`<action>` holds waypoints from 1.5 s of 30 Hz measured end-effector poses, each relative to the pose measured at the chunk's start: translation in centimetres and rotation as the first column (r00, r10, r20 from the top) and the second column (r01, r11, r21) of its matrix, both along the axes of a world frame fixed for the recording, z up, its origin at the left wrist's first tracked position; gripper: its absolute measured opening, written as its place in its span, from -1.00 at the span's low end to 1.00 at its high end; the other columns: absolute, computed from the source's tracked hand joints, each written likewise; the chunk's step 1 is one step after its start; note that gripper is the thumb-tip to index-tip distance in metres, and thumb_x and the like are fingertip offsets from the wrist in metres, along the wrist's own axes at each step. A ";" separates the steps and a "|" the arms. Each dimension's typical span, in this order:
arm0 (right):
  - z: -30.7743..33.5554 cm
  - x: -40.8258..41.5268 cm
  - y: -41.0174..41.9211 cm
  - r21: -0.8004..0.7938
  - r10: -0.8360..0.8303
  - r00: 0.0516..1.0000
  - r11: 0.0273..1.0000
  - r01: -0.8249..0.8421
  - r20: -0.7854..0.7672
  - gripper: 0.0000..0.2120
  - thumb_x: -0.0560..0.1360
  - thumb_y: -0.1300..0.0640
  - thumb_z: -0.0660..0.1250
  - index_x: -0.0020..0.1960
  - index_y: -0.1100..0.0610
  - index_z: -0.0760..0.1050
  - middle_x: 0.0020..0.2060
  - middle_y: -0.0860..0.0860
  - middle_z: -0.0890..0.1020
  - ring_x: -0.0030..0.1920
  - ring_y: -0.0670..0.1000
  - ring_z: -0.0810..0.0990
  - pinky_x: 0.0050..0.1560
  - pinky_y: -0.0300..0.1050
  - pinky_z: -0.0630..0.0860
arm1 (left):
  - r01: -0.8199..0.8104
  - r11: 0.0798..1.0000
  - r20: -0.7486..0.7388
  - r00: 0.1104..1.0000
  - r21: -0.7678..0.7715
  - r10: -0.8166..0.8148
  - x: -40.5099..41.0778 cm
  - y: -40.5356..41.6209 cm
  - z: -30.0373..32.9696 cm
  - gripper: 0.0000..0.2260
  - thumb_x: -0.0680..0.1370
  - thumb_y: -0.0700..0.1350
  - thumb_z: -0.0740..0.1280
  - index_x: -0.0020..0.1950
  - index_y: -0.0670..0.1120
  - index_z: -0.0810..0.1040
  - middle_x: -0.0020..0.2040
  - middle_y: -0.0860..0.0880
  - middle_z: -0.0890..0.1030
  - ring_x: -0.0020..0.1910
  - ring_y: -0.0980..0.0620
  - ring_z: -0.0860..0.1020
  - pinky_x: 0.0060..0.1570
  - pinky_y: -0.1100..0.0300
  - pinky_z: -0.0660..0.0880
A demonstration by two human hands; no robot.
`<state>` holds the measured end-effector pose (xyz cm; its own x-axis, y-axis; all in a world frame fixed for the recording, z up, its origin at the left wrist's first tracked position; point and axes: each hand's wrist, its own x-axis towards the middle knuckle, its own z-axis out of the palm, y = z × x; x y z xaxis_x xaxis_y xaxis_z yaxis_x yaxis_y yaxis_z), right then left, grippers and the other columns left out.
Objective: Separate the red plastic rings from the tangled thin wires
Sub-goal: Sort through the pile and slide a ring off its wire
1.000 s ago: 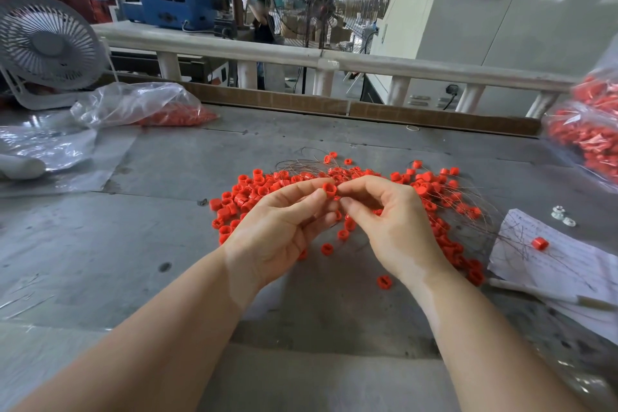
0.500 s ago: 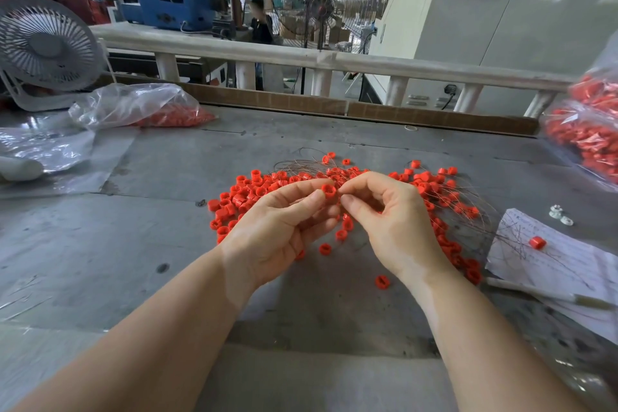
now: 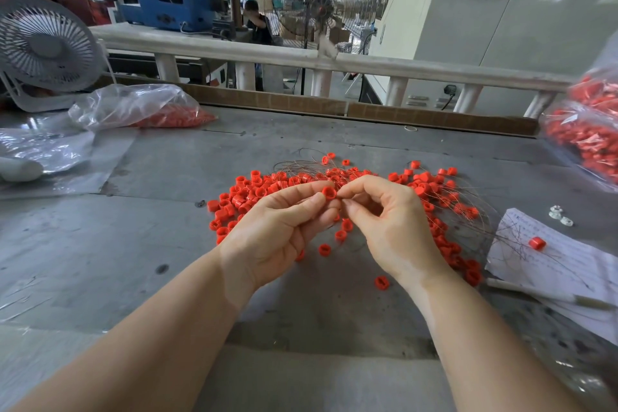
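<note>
Bare desk (image 3: 83,244) left of and in front of the ring pile (image 3: 254,197): open room there. Behind the pile, a bare strip up to the cardboard edge (image 3: 267,100) and the rail (image 3: 401,65). Thin wires (image 3: 468,211) fan right from the pile over the paper sheet (image 3: 551,264), blocking that side. Right bag of rings (image 3: 588,137) crowds the far right. Left bag (image 3: 133,107), plastic sheet (image 3: 43,147) and fan (image 3: 46,47) fill the far left corner. Loose rings lie scattered near both hands.
</note>
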<state>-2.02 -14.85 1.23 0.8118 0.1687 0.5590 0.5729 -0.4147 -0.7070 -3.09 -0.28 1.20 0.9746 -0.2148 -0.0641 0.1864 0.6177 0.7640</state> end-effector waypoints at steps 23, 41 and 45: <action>0.0 -0.2 0.1 -0.013 -0.041 0.995 0.999 0.043 0.091 -0.81 0.40 0.37 0.40 -0.22 0.09 0.59 -0.33 -0.06 0.62 -0.29 -0.12 0.55 -0.23 -0.35 0.47 | -0.019 0.999 0.016 1.000 0.033 0.018 -0.2 -0.2 0.1 -0.82 0.35 -0.27 0.29 -0.25 -0.17 0.70 -0.36 -0.10 0.62 -0.41 0.10 0.59 -0.27 0.30 0.60; -0.1 -0.1 0.1 -0.014 -0.064 0.995 0.998 0.066 0.074 -0.81 0.40 0.37 0.41 -0.26 0.10 0.59 -0.35 -0.03 0.61 -0.31 -0.09 0.54 -0.27 -0.26 0.49 | -0.006 0.999 0.004 1.000 0.049 0.005 -0.1 -0.2 0.0 -0.82 0.35 -0.25 0.29 -0.09 -0.22 0.61 -0.35 -0.11 0.60 -0.39 0.10 0.59 -0.24 0.28 0.59; -0.2 0.0 0.1 -0.022 -0.084 0.994 0.996 0.085 0.076 -0.80 0.39 0.38 0.40 -0.27 0.10 0.59 -0.35 -0.04 0.60 -0.31 -0.09 0.53 -0.25 -0.19 0.50 | 0.007 0.997 0.009 1.000 0.073 -0.008 -0.2 -0.1 0.0 -0.79 0.36 -0.24 0.29 -0.04 -0.23 0.59 -0.33 -0.11 0.61 -0.38 0.10 0.59 -0.24 0.29 0.59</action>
<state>-2.01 -14.75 1.00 0.7796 0.1159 0.6155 0.5863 -0.4807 -0.6521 -3.27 -0.39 1.16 0.9736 -0.2169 -0.0709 0.1834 0.5590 0.8086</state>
